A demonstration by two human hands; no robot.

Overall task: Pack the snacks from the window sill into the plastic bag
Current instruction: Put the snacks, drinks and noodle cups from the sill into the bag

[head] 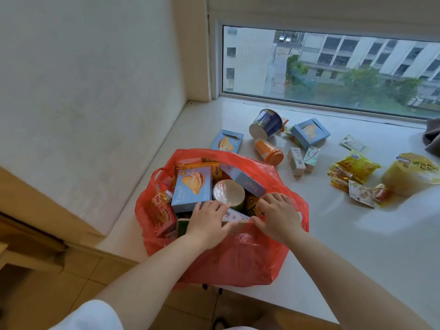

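Bag: my red plastic bag (pixel 240 256) sits on the window sill (pixel 357 246).
Left hand (pixel 209 222): fingers curled, gripping a flat box (pixel 234 216) inside.
Right hand (pixel 277 216): pinching the same box.
Loose snacks (pixel 352 171): well apart, rightward.

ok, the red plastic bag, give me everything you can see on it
The red plastic bag is thin, translucent, with loop handles. It stands open on the window sill near the front edge, crammed with snack boxes and a cup. The left hand and right hand reach into its mouth, on a flat box.
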